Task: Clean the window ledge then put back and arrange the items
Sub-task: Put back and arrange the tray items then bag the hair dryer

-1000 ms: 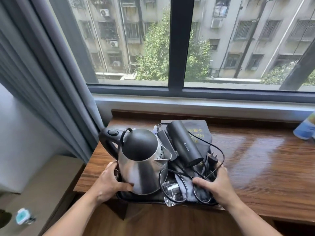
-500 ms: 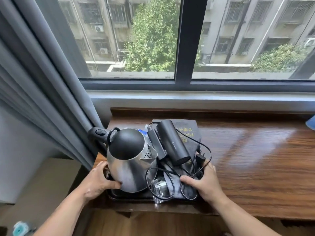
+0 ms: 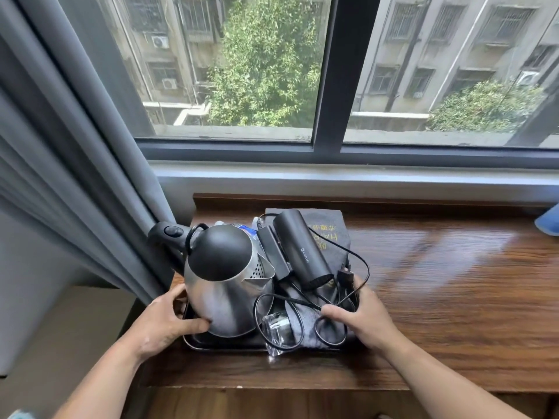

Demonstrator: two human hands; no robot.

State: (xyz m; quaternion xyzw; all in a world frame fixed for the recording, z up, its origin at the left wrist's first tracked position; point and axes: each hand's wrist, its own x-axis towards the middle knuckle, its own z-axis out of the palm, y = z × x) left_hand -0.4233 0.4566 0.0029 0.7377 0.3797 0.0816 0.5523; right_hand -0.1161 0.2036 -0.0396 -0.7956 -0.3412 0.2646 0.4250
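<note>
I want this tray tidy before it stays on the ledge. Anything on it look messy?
Yes. The black cord sprawls in loose loops over the front of the tray, and a plastic-wrapped glass lies tipped there, its wrap poking past the rim. The hair dryer lies slanted beside the kettle.

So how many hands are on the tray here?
2. The left hand holds the tray at its left edge, thumb against the kettle; the right hand holds its right edge, thumb on the grey cloth. Neither is hidden.
</note>
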